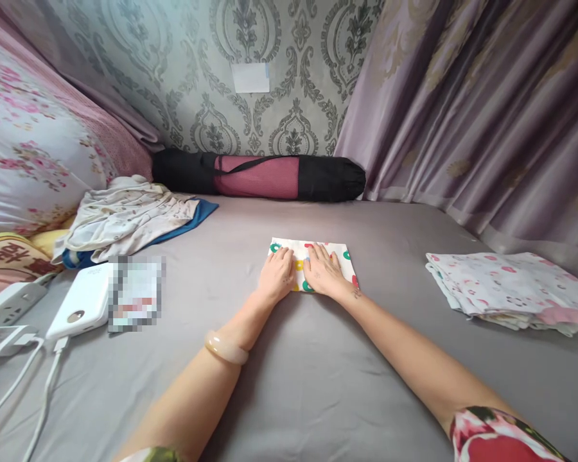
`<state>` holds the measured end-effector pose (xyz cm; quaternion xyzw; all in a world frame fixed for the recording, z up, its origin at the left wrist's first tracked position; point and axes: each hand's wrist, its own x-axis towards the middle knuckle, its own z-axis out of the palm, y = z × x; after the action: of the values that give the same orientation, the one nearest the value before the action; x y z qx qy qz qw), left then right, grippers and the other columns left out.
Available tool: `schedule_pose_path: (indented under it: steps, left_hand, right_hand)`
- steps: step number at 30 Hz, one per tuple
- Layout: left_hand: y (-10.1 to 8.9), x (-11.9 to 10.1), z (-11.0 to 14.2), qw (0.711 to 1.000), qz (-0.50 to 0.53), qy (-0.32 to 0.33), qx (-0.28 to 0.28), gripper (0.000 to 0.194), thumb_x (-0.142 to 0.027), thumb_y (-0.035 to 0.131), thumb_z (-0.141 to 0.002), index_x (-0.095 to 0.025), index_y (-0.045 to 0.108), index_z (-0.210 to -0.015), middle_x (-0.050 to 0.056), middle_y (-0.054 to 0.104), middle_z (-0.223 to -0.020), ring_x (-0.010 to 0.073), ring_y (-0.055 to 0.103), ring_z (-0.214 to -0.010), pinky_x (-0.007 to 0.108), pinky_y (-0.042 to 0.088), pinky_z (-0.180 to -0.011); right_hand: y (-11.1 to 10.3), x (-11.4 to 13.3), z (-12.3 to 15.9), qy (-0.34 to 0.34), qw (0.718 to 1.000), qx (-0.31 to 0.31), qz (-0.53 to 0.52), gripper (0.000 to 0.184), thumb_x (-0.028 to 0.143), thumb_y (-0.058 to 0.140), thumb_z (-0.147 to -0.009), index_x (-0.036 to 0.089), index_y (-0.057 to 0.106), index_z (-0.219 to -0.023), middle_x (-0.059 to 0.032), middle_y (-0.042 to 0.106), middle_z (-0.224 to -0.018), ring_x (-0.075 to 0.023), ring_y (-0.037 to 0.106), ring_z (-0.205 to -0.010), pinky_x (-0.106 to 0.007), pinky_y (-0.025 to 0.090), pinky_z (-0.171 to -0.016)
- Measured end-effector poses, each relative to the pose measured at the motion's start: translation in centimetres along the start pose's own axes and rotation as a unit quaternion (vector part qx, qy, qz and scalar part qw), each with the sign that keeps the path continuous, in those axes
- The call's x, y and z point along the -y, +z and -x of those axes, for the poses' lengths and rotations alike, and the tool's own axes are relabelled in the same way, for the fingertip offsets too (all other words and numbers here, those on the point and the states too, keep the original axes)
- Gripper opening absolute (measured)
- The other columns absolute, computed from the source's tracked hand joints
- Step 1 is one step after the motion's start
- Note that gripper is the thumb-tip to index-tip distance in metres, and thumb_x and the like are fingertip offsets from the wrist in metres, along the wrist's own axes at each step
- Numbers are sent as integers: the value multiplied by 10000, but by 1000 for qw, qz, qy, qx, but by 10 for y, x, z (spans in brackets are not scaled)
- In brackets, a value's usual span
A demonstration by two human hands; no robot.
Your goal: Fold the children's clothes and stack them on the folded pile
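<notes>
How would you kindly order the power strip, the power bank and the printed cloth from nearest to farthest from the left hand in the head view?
1. Printed cloth: directly under the left hand.
2. Power bank: off to the left.
3. Power strip: farther left, past the power bank.

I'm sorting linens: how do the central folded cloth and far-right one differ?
The central cloth is a neat rectangle; the far-right cloth is larger, with uneven edges. The central cloth shows green, yellow and red motifs; the far-right cloth, mostly pink ones. The left hand and right hand touch the central cloth, not the far-right cloth. Both are whitish, printed and folded.
</notes>
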<state>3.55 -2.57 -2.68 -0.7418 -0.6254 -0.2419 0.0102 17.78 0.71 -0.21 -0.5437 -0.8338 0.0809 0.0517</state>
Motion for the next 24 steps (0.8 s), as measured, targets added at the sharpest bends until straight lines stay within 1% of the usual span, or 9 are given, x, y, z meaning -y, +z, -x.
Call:
schedule_pose_path:
  steps: [3,7,9,11,16,20,24]
  left_hand:
    - [2,6,-1,999,7,-13,-41,286,-123,352,-900,-160,519,-1129,153,610,-1201,235,570,-1158,387,440,-1002]
    - [5,12,-1,998,29,-23,-60,263,-120,375,-881,-180,514,-1097,129,626,-1116,225,594,-1093,373,467,-960]
    - [5,15,0,997,45,-34,-61,297,-93,386,-855,-189,507,-1109,119,625,-1118,217,592,-1098,362,468,-962]
    - [4,16,0,995,59,-59,-62,324,-78,383,-845,-190,505,-1124,122,623,-1141,216,588,-1114,360,461,-978]
    - [-2,14,0,984,96,-127,-74,365,-53,385,-826,-197,525,-1130,121,619,-1184,217,579,-1145,355,451,-993]
    - [-10,9,-1,973,129,-174,-86,369,-59,375,-828,-185,543,-1132,128,625,-1184,226,583,-1137,363,460,-973]
    - [-17,7,-2,957,155,-217,-114,338,-95,390,-838,-160,554,-1127,141,643,-1149,242,585,-1130,378,448,-985]
  right_hand:
    - [2,12,-8,-6,1000,-25,1,601,314,208,-972,25,289,-1493,-162,216,-1585,-268,157,-1466,-495,81,-1177]
    - [12,19,-15,1,1000,-20,-3,607,357,207,-977,61,286,-1501,-137,201,-1594,-258,140,-1469,-501,84,-1174]
    - [17,18,-16,5,1000,-16,-3,609,366,208,-975,73,286,-1503,-122,205,-1595,-254,142,-1467,-499,84,-1173]
    - [19,16,-16,5,1000,-16,-2,613,369,211,-973,74,284,-1505,-115,206,-1596,-253,137,-1468,-496,78,-1175]
    - [17,17,-15,3,1000,-19,-2,616,361,228,-966,54,302,-1495,-131,224,-1588,-272,157,-1461,-511,94,-1168]
    - [13,30,-21,-1,1000,-22,2,608,346,224,-971,24,326,-1477,-165,251,-1573,-288,177,-1455,-519,84,-1165]
    - [12,46,-28,-32,999,-28,-1,604,355,182,-988,45,307,-1491,-143,215,-1589,-252,164,-1464,-471,71,-1176]
